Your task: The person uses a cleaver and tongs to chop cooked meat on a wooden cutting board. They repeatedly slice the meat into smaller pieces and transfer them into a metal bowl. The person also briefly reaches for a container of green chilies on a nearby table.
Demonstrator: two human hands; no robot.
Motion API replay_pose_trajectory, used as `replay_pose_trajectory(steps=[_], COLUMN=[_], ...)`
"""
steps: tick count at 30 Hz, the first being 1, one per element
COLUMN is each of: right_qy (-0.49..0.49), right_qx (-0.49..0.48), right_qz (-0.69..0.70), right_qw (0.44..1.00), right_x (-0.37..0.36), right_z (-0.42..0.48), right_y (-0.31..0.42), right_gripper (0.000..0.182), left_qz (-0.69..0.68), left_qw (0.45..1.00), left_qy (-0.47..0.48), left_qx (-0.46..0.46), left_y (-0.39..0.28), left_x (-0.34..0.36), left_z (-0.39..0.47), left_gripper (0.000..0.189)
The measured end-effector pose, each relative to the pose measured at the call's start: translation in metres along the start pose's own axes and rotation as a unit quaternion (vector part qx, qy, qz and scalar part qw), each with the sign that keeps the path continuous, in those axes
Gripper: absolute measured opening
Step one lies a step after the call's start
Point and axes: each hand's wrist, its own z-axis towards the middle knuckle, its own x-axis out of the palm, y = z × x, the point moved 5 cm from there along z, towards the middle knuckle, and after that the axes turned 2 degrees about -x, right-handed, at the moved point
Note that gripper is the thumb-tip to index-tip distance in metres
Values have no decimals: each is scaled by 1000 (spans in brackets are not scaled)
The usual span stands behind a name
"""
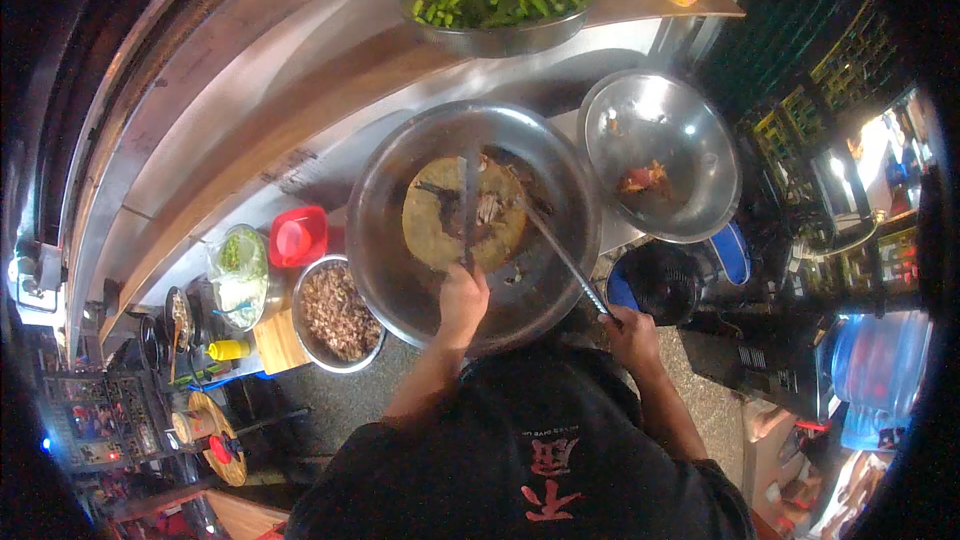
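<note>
In front of me a wide metal basin (390, 307) holds a round chopping board (427, 221) with meat pieces (489, 208) on it. My left hand (463, 301) is closed around the lower end of a long flat metal blade (469, 199), which lies across the board and points away from me. In my right hand (634, 337) is the near end of a slender metal rod-like utensil (562, 255). It slants over the basin's right rim, and its far end reaches the meat on the board. The exact kind of this utensil is unclear.
A bowl of chopped meat (337, 315) stands left, beside a red container (298, 235) and a bowl of cut greens (244, 251). A metal bowl (679, 157) with food scraps is at right. Green peppers fill a bowl (499, 41) on the ledge.
</note>
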Motion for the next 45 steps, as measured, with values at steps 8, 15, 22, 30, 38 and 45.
replay_pose_trajectory(steps=[8, 15, 22, 30, 38, 45], right_qy=[28, 2, 46, 50, 55, -31], right_qx=[48, 21, 81, 64, -10, -64], right_qz=[-12, -7, 11, 60, -5, -113], right_qw=[998, 1000, 996, 995, 998, 991], right_x=[-2, 1, 9, 50, 69, 46], right_z=[-6, -6, -6, 7, 38, 30], right_y=[6, 3, 0, -5, 33, 38], right_gripper=[24, 25, 23, 30, 26, 30], left_qz=[60, 69, 81, 219, 131, 40], left_qw=[996, 996, 994, 961, 983, 996], left_qy=[29, 48, 44, 91, 28, -26], left_qx=[55, 34, 54, 141, 128, 78], left_y=[-18, 36, 4, 83, 48, 78], left_x=[-28, 46, -30, -13, -78, -14], left_z=[12, 1, 35, 15, -18, 18], left_gripper=[32, 35, 34, 30, 31, 35])
